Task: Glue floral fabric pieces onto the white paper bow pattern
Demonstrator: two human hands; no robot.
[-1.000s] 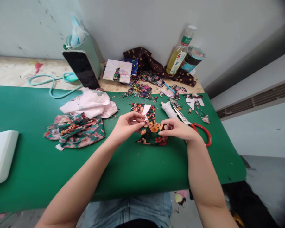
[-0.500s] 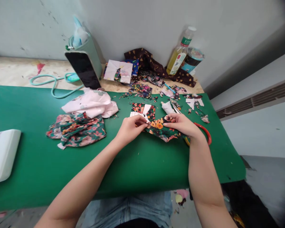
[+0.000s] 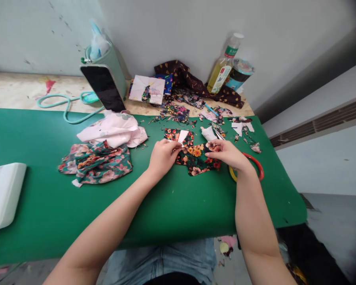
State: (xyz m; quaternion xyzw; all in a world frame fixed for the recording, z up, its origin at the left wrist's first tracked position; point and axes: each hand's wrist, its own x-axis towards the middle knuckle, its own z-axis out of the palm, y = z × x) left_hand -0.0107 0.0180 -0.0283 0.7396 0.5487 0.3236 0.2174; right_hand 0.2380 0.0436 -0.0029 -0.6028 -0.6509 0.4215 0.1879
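Observation:
A dark floral fabric piece (image 3: 200,160) lies between my hands on the green table covering. My left hand (image 3: 165,158) pinches its left end, over a patterned square (image 3: 190,136) with white paper-like strips on it. The fingers hide part of that square. With thumb and fingers, my right hand (image 3: 227,154) grips the fabric's right end. Scissors (image 3: 256,160) with red and yellow handles lie under and beside my right wrist, blades pointing away. A white crumpled scrap (image 3: 208,133) sits just beyond the right fingers.
Pink fabric (image 3: 112,128) and a floral cloth (image 3: 103,162) are heaped to the left. A phone (image 3: 103,87) leans on a pale green holder (image 3: 115,59). Fabric scraps (image 3: 175,112), a bottle (image 3: 224,65) and a tub (image 3: 239,75) stand toward the wall. A white object (image 3: 4,194) sits far left.
The floral fabric has shifted and turned between my hands; its right end is now folded shorter near the right fingers. The left hand has turned slightly, covering more of the white strips.

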